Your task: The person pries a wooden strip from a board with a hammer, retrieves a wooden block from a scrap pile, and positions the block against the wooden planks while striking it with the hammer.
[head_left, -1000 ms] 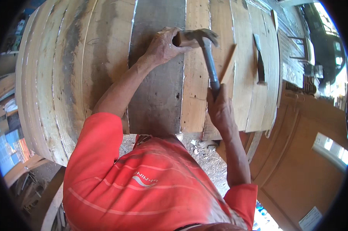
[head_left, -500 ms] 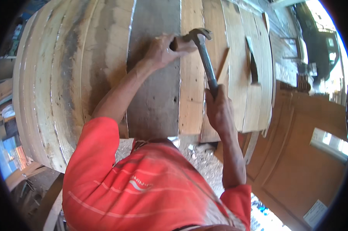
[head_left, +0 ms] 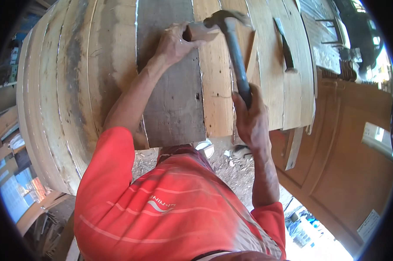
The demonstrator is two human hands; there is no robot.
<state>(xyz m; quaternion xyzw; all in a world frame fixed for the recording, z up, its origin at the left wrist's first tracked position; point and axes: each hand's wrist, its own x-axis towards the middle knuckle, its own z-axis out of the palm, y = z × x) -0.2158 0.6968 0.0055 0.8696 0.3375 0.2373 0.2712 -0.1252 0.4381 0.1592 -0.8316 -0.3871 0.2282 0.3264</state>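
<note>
My left hand [head_left: 173, 43] is closed around a small brown wooden block [head_left: 204, 33], held above the joined plank surface [head_left: 170, 104]; a dark patch shows on the block's near-left end, and the palm hides part of it. In my right hand [head_left: 251, 114] is the dark grip of a claw hammer [head_left: 235, 54]. The hammer's head is at the block's right end, slightly blurred; whether the two touch I cannot tell. Right of the hammer, a thin wooden strip [head_left: 251, 54] lies on the planks. Farther right rests a chisel [head_left: 285, 48] with a dark handle.
The plank surface ends just in front of my body. A brown panelled wooden door [head_left: 344, 152] stands at the right, near a chair [head_left: 335, 32]. Wood scraps [head_left: 7, 126] are piled at the left. Debris covers the ground [head_left: 231, 169] below.
The hammer's head has moved up and shifted slightly, staying beside the block's right end. My view has shifted a little, and both hands appear higher. Each hand keeps its grip.
</note>
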